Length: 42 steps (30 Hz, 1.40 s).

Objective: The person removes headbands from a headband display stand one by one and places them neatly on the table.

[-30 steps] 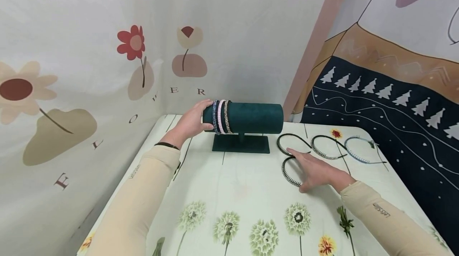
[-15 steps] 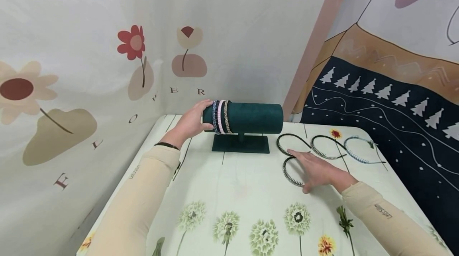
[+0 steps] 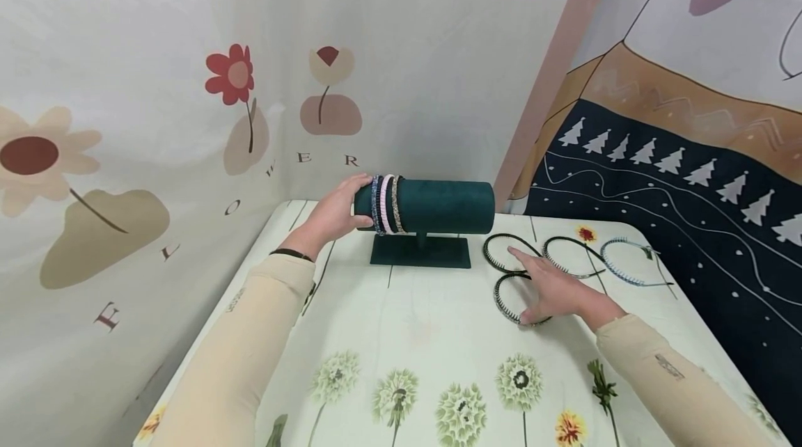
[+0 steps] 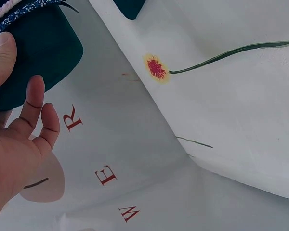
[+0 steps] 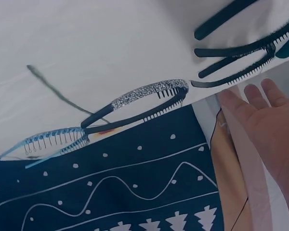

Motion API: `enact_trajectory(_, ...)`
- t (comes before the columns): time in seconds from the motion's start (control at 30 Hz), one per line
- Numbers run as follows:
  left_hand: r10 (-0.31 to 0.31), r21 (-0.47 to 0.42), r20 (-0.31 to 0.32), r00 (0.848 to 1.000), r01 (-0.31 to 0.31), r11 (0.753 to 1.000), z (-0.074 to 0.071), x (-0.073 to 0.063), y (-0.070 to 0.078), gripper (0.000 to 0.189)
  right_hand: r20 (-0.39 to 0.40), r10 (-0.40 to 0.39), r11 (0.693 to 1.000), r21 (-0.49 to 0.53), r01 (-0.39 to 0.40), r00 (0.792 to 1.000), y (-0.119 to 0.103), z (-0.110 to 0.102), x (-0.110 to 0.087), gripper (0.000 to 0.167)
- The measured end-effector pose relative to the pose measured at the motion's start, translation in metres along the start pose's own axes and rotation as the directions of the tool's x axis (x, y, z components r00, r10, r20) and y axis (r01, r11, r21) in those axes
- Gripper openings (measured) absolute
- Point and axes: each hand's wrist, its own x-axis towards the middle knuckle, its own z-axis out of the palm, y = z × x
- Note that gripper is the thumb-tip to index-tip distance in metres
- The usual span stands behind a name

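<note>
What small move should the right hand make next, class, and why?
Probably pinch the headband nearest the person: the right hand reaches over it, thumb by its near edge, seemingly gripping nothing. Meanwhile, the left hand holds the roll, where other headbands leave bare room on the right.

Head view forward, down; wrists nearer; head, right share headbands (image 5: 145,92).

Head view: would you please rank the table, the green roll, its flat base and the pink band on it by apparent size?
1. Table (largest)
2. Green roll
3. Flat base
4. Pink band (smallest)
</note>
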Motion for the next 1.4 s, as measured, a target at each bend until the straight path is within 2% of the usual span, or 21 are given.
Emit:
enact_trajectory(0.13, 0.003, 0.002, 0.000, 1.000, -0.003, 1.000, 0.000, 0.000, 0.000, 0.092, -0.012, 0.024, 0.999, 0.029, -0.023, 1.000, 0.000, -0.002, 0.009, 0.139)
enact_trajectory(0.37, -0.006, -0.001, -0.006, 1.000, 0.006, 1.000, -0.001, -0.002, 0.002, 0.092, -0.081, 0.079, 0.990, 0.127, -0.068, 0.994, 0.002, -0.011, 0.030, 0.143)
enact_trajectory(0.6, 0.002, -0.009, -0.005, 1.000, -0.002, 1.000, -0.003, -0.002, 0.004, 0.092, -0.177, 0.082, 0.976, 0.215, -0.042, 0.981, -0.006, -0.037, 0.052, 0.151)
enact_trajectory(0.73, 0.001, -0.013, -0.005, 1.000, -0.001, 1.000, -0.003, -0.002, 0.004, 0.092, -0.252, 0.092, 0.976, 0.213, -0.038, 0.963, -0.020, -0.057, 0.060, 0.158)
enact_trajectory(0.9, -0.009, -0.015, -0.004, 1.000, 0.009, 1.000, -0.003, -0.001, 0.002, 0.092, -0.343, 0.057, 0.993, 0.121, -0.016, 0.937, -0.046, -0.076, 0.073, 0.160)
enact_trajectory(1.07, -0.010, -0.014, -0.003, 1.000, 0.010, 1.000, -0.002, -0.002, 0.001, 0.091, -0.380, -0.076, 0.997, -0.050, 0.062, 0.922, -0.085, -0.086, 0.092, 0.158)
enact_trajectory(1.23, -0.017, -0.016, -0.005, 1.000, 0.017, 1.000, 0.000, -0.002, -0.001, 0.092, -0.297, -0.182, 0.972, -0.200, 0.125, 0.937, -0.129, -0.084, 0.112, 0.158)
enact_trajectory(1.4, -0.019, -0.011, -0.008, 1.000, 0.019, 1.000, 0.002, 0.001, 0.001, 0.092, -0.198, -0.186, 0.944, -0.306, 0.120, 0.962, -0.164, -0.074, 0.133, 0.158)
